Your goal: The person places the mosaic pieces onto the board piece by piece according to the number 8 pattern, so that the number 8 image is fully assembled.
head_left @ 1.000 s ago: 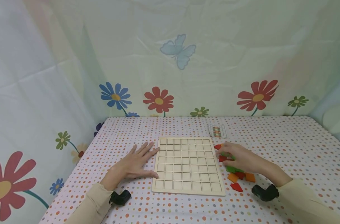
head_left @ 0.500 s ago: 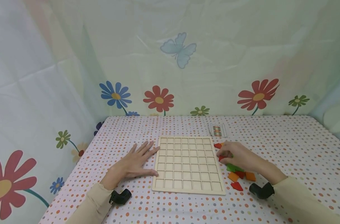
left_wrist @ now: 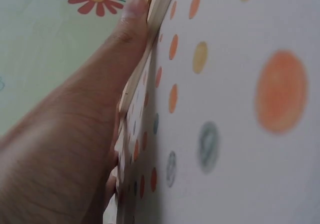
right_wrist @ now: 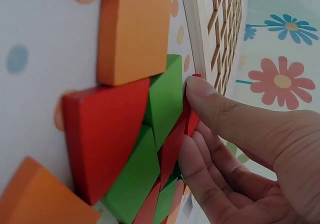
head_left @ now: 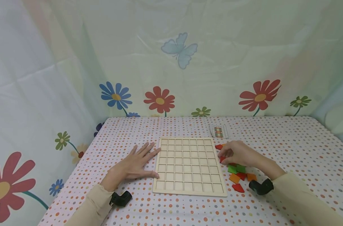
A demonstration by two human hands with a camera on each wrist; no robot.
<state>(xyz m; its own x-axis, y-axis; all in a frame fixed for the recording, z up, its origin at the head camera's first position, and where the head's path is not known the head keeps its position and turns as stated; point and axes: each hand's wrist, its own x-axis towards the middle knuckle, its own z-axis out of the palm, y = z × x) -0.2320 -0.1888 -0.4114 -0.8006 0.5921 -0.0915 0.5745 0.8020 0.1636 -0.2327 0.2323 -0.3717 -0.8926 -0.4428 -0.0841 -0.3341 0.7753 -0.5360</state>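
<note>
A square wooden board [head_left: 190,166] with a grid of shallow cells lies mid-table. My left hand [head_left: 136,164] lies spread at its left side, thumb and little-used fingertips touching the frame; the left wrist view shows the thumb [left_wrist: 131,21] on the board's edge. Just past the board's right edge, my right hand [head_left: 239,153] pinches a red wooden block [right_wrist: 192,116] between thumb and fingers, most of it covered. Under and beside that hand is a loose pile: green blocks [right_wrist: 167,99], a red block with one curved side [right_wrist: 107,134] and an orange square block [right_wrist: 137,34].
A small card with a coloured pattern [head_left: 219,131] lies behind the board's right corner. Nearer the front, a red block [head_left: 238,188] and an orange one [head_left: 234,178] lie apart from the pile. A dotted cloth [head_left: 177,210] covers the table.
My right hand has drawn its thumb and fingers together on the red block and shifted slightly, uncovering more of the green blocks. The left hand stays in place.
</note>
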